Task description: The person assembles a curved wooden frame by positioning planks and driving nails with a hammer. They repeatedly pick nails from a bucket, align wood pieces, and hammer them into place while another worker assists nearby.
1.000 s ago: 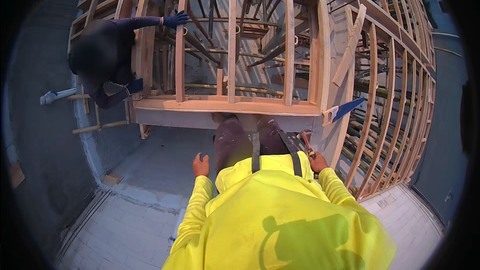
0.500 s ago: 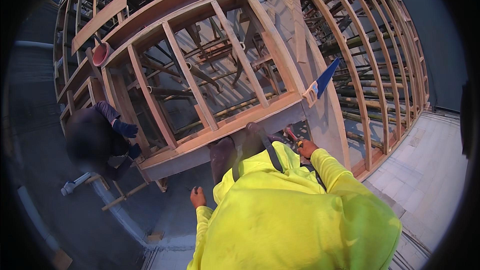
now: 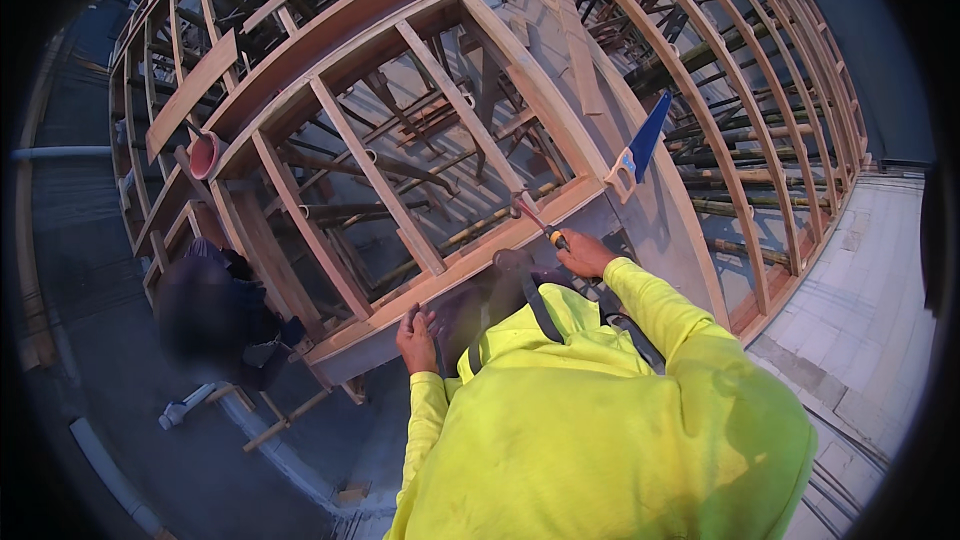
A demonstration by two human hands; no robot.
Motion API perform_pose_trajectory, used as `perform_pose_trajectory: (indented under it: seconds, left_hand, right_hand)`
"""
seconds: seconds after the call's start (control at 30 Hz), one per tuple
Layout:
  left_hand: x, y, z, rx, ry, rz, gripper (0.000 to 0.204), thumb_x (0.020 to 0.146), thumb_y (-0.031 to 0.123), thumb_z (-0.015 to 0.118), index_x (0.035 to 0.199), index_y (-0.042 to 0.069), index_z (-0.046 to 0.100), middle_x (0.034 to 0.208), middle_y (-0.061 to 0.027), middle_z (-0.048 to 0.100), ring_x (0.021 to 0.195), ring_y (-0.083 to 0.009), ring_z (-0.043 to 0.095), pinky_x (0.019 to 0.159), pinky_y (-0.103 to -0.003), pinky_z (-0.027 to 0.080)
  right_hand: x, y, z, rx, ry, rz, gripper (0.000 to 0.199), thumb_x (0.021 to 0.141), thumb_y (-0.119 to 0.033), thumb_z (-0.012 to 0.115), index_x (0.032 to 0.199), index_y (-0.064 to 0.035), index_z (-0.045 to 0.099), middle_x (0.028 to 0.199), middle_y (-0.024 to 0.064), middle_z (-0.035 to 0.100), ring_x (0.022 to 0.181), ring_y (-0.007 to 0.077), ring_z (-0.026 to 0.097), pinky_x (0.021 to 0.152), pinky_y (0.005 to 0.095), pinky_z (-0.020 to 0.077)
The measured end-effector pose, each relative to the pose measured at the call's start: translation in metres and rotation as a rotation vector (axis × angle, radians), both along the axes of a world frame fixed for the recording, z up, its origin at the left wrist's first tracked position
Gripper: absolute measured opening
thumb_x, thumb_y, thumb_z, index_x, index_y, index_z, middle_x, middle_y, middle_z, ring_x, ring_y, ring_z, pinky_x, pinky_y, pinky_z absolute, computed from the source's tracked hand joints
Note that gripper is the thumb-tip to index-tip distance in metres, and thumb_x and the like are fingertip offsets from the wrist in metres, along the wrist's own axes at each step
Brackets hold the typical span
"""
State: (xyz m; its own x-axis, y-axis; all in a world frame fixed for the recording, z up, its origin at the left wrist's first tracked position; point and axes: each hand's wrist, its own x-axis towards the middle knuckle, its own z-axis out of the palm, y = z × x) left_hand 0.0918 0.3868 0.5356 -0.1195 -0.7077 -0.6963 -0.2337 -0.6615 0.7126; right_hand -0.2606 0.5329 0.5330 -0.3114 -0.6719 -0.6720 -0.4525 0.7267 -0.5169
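My right hand [image 3: 585, 254] is wrapped around the grip of a hammer [image 3: 548, 232] with a red shaft and a black-and-yellow handle. The hammer's head sits over the front wooden beam [image 3: 470, 253] of the frame, near the foot of a crosspiece [image 3: 470, 112]. My left hand [image 3: 417, 342] is up by the outer face of that beam, fingers drawn together; whatever they hold is too small to make out. A handsaw [image 3: 645, 145] with a blue blade and light wooden handle rests on the sheet panel at the beam's right end.
A co-worker in dark clothes [image 3: 215, 310] crouches at the left end of the beam. A red bucket [image 3: 203, 155] hangs at the frame's left corner. Open bays show bamboo poles [image 3: 410, 172] below. A loose plank [image 3: 570, 30] lies on the panel [image 3: 655, 260].
My right hand has raised the hammer from beside my body to over the beam. My left hand has moved up toward the beam. The co-worker has bent lower.
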Motion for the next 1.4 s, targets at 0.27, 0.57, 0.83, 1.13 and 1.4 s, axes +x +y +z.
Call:
perform_pose_trajectory:
  seconds: [0.27,0.57,0.83,1.13,1.4]
  left_hand:
    - [-0.138,-0.006,0.007,0.416,0.593,-0.016,0.041,0.102,0.036,0.055,0.115,-0.003,0.06,0.101,-0.0102,0.066,0.095,-0.0213,0.065,0.084,-0.038,0.054]
    - [-0.033,-0.015,-0.081,0.474,0.285,0.595,0.028,0.101,0.032,0.058,0.084,0.013,0.047,0.071,-0.0017,0.052,0.056,-0.0112,0.048,0.052,-0.029,0.046]
    - [0.133,0.116,-0.135,0.509,-0.724,0.476,0.028,0.097,0.033,0.06,0.087,0.008,0.053,0.059,-0.0082,0.051,0.043,-0.0239,0.048,0.041,-0.04,0.043]
    - [0.039,0.3,-0.128,0.82,-1.261,0.038,0.024,0.079,0.018,0.074,0.073,-0.002,0.062,0.057,-0.0127,0.06,0.041,-0.0236,0.056,0.039,-0.039,0.045]
    - [-0.008,0.337,-0.15,0.702,-1.285,-0.202,0.025,0.076,0.014,0.076,0.068,-0.005,0.062,0.058,-0.0163,0.064,0.04,-0.0239,0.059,0.041,-0.038,0.048]
  right_hand:
    - [0.095,-0.051,0.076,-0.432,-0.164,0.088,0.055,0.094,-0.027,0.059,0.14,-0.0007,0.044,0.108,0.029,0.066,0.099,0.0458,0.065,0.085,0.0532,0.0496]
    - [-0.037,0.036,-0.062,-0.074,-0.025,-0.468,0.05,0.092,-0.032,0.068,0.127,0.0017,0.056,0.096,0.0158,0.071,0.089,0.032,0.069,0.083,0.0419,0.0521]
    - [-0.247,0.03,-0.289,0.061,0.277,-0.364,0.071,0.086,-0.034,0.072,0.138,0.0045,0.045,0.121,0.0298,0.063,0.114,0.0432,0.061,0.098,0.0461,0.0481]
    - [-0.444,-0.084,-0.503,-0.152,0.586,-0.518,0.117,0.071,-0.056,0.082,0.149,0.0098,0.024,0.143,0.0364,0.043,0.133,0.0464,0.046,0.11,0.0474,0.0388]
    - [-0.45,-0.087,-0.461,-0.435,0.359,-0.455,0.076,0.071,-0.034,0.081,0.126,0.009,0.049,0.115,0.0253,0.065,0.104,0.0344,0.065,0.091,0.0388,0.0507]
